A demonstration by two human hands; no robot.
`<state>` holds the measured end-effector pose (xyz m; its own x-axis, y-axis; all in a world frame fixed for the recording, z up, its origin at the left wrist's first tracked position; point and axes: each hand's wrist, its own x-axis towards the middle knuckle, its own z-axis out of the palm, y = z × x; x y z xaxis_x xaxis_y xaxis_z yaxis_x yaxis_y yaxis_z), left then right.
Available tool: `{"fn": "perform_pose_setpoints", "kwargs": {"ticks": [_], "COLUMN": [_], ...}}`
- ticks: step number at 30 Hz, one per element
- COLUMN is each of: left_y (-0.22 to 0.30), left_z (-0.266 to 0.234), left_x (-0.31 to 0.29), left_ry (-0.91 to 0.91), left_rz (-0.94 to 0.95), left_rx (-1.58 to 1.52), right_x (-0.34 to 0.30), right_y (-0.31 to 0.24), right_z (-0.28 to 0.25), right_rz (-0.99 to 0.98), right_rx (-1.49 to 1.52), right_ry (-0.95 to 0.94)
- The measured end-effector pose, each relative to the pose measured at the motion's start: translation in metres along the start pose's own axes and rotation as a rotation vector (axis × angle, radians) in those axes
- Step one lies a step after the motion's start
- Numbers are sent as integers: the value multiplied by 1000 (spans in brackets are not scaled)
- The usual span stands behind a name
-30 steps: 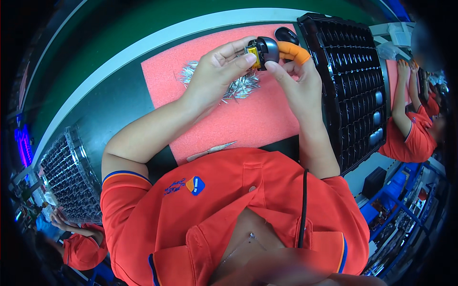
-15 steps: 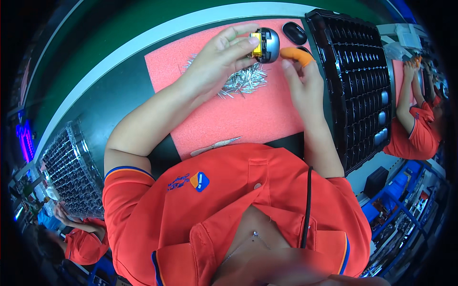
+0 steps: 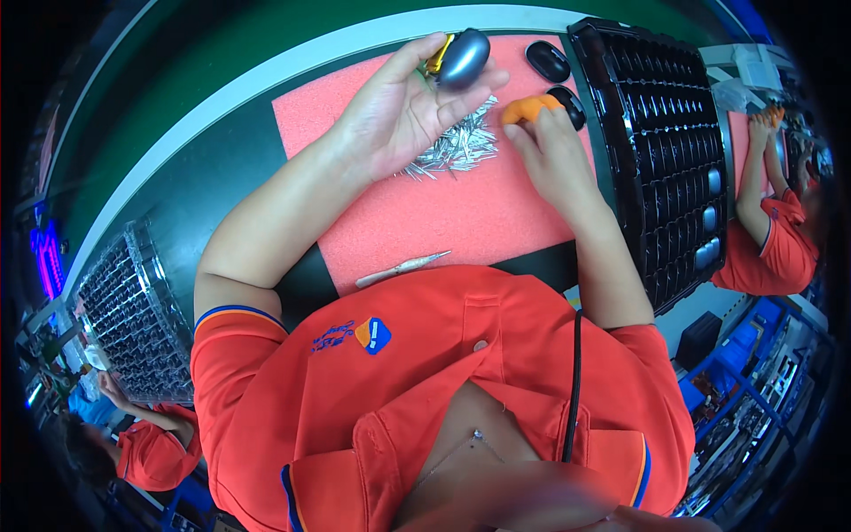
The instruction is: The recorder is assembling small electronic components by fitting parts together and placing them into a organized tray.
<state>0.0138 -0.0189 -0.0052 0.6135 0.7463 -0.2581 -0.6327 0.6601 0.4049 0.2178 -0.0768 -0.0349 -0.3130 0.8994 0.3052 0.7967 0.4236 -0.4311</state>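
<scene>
My left hand (image 3: 394, 120) is closed on a small rounded case (image 3: 465, 60), dark grey and glossy on one side, with a yellow piece (image 3: 439, 55) at its back under my thumb. It is raised over the far edge of a pink foam mat (image 3: 461, 213). Under that hand lies a loose pile of thin silvery metal pins (image 3: 456, 151). My right hand (image 3: 558, 155), with orange finger covers (image 3: 530, 108), is curled with its fingertips together just right of the pile. Whatever it may pinch is too small to see. Right beside it sits a black oval case (image 3: 569, 106).
Another black oval case (image 3: 547, 62) lies at the mat's far right corner. A large black compartment tray (image 3: 665, 168) borders the right side. A slim pointed tool (image 3: 403, 268) rests near my shirt. At left stands a clear tray (image 3: 133, 310). Co-workers sit on both sides.
My left hand has tilted the case and moved it slightly left and away, turning the palm up. My right hand has drawn back from the case, its fingers now curled near the pins.
</scene>
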Motion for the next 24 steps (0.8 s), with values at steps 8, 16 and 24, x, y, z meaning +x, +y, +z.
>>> {"fn": "perform_pose_setpoints", "kwargs": {"ticks": [8, 16, 24], "left_y": [-4, -8, -12], "left_z": [9, 18, 12], "left_x": [-13, -22, -19], "left_ry": [-66, -116, -199], "left_rz": [0, 69, 203], "left_rx": [536, 985, 988], "right_x": [-7, 5, 11], "right_y": [-21, -43, -48], "right_z": [-28, -43, -41], "right_rz": [613, 324, -35], "right_rx": [901, 724, 240], "right_ry": [194, 343, 318]}}
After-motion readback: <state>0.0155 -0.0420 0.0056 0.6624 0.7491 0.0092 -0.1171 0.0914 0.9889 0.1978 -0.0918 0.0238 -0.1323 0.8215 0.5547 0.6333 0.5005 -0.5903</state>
